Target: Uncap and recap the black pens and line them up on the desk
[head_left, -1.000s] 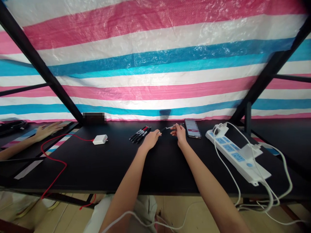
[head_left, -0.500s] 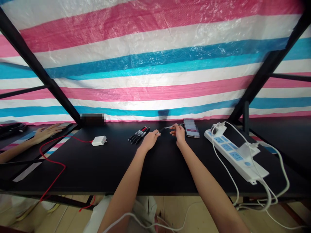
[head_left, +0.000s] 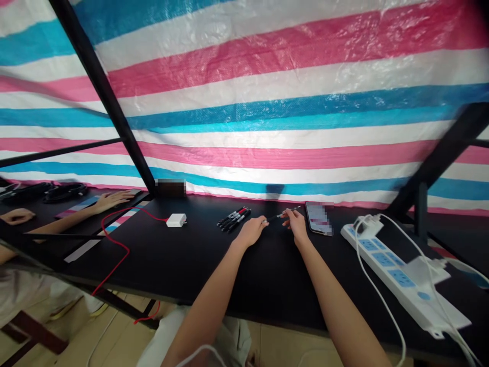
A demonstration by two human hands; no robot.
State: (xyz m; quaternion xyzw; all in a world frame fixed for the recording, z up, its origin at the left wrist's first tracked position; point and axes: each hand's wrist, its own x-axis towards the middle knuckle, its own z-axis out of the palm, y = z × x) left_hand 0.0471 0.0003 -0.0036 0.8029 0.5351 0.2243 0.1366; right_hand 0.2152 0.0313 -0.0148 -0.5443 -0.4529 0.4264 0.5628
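Head view: left hand (head_left: 250, 232) pinches a dark pen part (head_left: 272, 218), right hand (head_left: 297, 224) pinches a slim pen part (head_left: 296, 208), both held over the far middle of the desk (head_left: 275, 285), roughly in line. Can't tell if they're joined; fingers hide detail. Bundle of pens (head_left: 234, 219) lies just left of left hand, phone (head_left: 317, 218) just right of right hand. Progress, my read: mid-handling, this piece not done, since both hands are on it and it's apart from the bundle. Can't tell whether bundled pens are finished or waiting.
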